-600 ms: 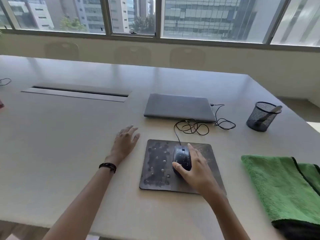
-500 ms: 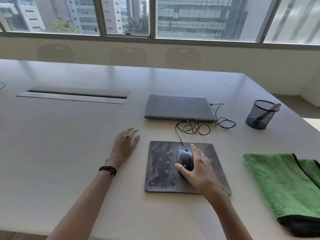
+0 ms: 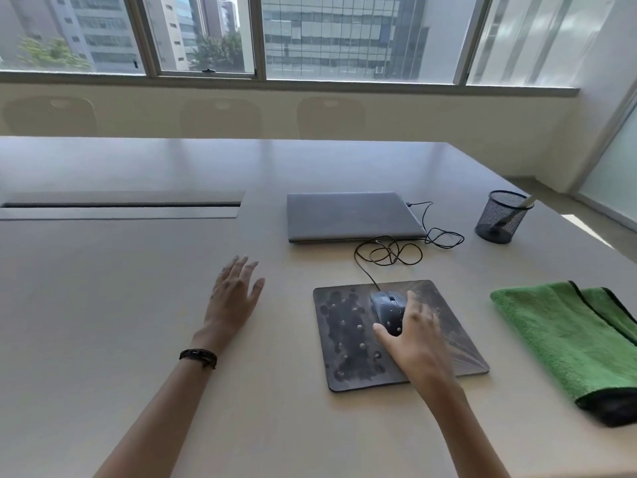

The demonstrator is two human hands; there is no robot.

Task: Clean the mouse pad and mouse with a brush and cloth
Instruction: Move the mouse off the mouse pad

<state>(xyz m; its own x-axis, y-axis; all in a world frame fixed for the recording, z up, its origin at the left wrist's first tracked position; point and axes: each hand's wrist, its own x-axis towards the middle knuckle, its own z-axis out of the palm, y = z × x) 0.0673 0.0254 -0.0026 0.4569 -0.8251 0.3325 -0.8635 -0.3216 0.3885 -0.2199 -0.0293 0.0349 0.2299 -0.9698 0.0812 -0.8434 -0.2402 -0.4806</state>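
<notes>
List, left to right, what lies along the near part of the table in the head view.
Left hand → mouse pad → cloth. The mouse and the right hand gripping it overlap the pad, so they are left out.

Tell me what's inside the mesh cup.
One pale handle leans out of the mesh cup, its dark end faint through the mesh. The bottom is too dim to read.
</notes>
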